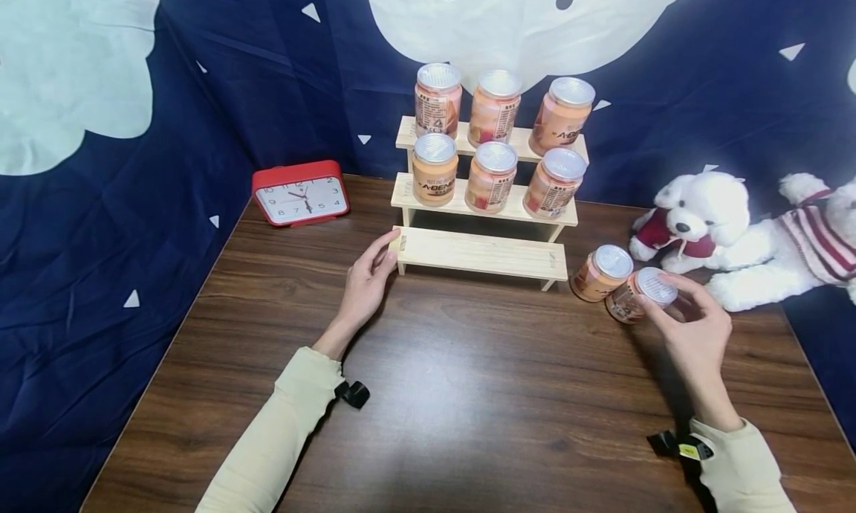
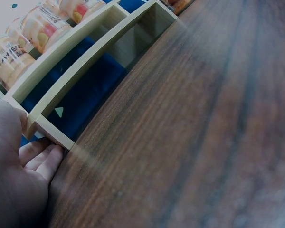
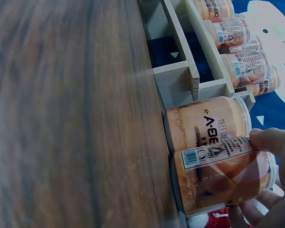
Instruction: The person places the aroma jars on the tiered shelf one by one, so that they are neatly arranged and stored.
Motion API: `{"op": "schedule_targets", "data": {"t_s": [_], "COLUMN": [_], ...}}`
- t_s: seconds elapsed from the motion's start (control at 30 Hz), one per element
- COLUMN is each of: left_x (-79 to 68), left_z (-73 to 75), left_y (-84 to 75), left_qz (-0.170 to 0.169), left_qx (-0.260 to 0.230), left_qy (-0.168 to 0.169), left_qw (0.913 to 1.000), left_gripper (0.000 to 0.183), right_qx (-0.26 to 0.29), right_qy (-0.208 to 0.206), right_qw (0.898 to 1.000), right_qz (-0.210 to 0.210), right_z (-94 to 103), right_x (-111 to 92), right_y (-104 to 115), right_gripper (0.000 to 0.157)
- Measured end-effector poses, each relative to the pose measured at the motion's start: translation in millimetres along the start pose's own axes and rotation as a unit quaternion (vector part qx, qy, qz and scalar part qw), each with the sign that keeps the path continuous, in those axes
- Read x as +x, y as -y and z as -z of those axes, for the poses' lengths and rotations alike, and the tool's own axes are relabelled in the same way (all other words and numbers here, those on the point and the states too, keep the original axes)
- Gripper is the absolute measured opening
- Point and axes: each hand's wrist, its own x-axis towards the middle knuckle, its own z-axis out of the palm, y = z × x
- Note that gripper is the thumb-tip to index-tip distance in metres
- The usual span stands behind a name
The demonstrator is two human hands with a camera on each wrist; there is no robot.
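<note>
A three-step wooden display rack [image 1: 478, 251] stands at the back of the table. My left hand [image 1: 368, 276] grips the left end of its lowest step, with the thumb at the board's end and the fingers beside the leg in the left wrist view. On the right, my right hand [image 1: 695, 323] holds a clear jar [image 3: 218, 178] of orange contents by its silver-lidded upper part, thumb on one side and fingers on the other. A similar jar [image 1: 602, 273] stands right beside it, near the rack's right end. The lowest step [image 1: 468, 249] bears no jars.
Three jars [image 1: 491, 177] stand on the middle step and three more jars [image 1: 495, 108] on the top one. A red alarm clock [image 1: 301, 193] sits to the left. White plush dogs [image 1: 702, 215] lie at the right, close behind my right hand. Dark blue cloth [image 1: 200, 119] hangs behind.
</note>
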Motion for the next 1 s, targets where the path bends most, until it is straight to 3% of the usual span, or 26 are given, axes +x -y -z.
{"op": "schedule_targets", "data": {"t_s": [0.2, 0.5, 0.7, 0.93, 1.0], "left_x": [-0.8, -3.7, -2.8, -0.5, -0.6], "left_z": [-0.1, -2.2, -1.0, 0.1, 0.4], "left_y": [-2.7, -13.9, -9.4, -1.6, -0.9], "left_qz": [0.008, -0.009, -0.006, 0.007, 0.006], "left_qx": [0.004, 0.028, 0.029, 0.007, 0.008], "left_qy": [0.0, -0.009, -0.008, 0.0, -0.001], "left_qw": [1.0, 0.9995, 0.9995, 1.0, 0.9999], "left_gripper": [0.041, 0.041, 0.041, 0.041, 0.041], "right_qx": [0.03, 0.058, 0.103, 0.026, 0.027], "right_qy": [-0.008, -0.013, -0.029, -0.065, -0.073], "right_qw": [1.0, 0.998, 0.994, 0.994, 0.992], "right_qz": [-0.003, 0.003, 0.022, 0.081, 0.102], "right_z": [0.8, 0.6, 2.5, 6.7, 6.2], "right_x": [-1, -1, 0, 3, 2], "right_y": [-1, -3, -4, 4, 12], "right_gripper": [0.042, 0.041, 0.041, 0.04, 0.039]}}
